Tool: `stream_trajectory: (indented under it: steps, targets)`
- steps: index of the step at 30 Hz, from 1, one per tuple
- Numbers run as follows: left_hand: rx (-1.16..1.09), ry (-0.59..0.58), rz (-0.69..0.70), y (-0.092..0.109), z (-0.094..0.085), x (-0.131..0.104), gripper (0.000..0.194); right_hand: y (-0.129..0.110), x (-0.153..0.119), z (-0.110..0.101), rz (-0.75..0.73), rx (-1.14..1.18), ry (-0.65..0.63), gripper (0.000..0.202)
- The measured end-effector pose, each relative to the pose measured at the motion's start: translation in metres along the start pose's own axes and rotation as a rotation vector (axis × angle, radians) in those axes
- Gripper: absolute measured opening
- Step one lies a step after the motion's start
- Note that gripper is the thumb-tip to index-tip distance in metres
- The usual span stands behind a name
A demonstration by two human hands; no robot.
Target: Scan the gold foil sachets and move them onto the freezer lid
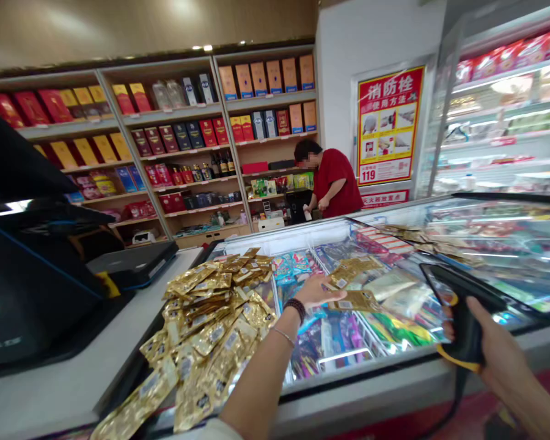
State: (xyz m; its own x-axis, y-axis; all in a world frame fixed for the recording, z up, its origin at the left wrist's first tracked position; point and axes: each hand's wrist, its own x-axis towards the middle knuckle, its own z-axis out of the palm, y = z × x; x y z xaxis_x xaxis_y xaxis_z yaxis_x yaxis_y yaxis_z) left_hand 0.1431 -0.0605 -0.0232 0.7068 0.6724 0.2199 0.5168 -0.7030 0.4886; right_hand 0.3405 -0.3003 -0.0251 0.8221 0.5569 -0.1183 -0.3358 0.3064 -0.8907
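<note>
Left hand (315, 292): half-open, fingers at gold packet (355, 300) over freezer (371, 382); can't tell grip, slick foil could slip from you.
Right hand (497, 339): wrapped round scanner (467, 324); cable (458, 389) might snag.
Packet pile (215, 330): beside your left forearm (262, 373); a brush could topple it.

Glass-topped chest (376, 374) — gold packets (213, 333) heaped left, others farther right.
</note>
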Motion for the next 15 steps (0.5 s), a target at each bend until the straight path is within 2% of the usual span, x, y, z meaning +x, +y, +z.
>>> stream_trajectory:
  steps: [4,7,9,12,15]
  targets:
    - [0.056,-0.029,-0.077,0.016,0.007,-0.003,0.047,0.010,-0.002,0.004,-0.006,0.019,-0.005,0.069]
    - [0.103,-0.061,-0.164,0.023,0.010,-0.005,0.040,0.011,-0.009,0.008,-0.010,0.015,0.003,0.068]
    - [0.123,-0.026,-0.188,0.023,0.012,-0.006,0.030,0.010,-0.015,0.013,-0.014,0.012,-0.014,0.066]
    - [-0.018,0.093,-0.212,0.013,0.015,-0.007,0.016,0.007,-0.025,0.022,-0.019,0.002,-0.061,0.066]
    - [-0.451,0.346,-0.296,-0.004,0.018,-0.004,0.016,0.005,-0.033,0.032,-0.014,-0.027,-0.102,0.066]
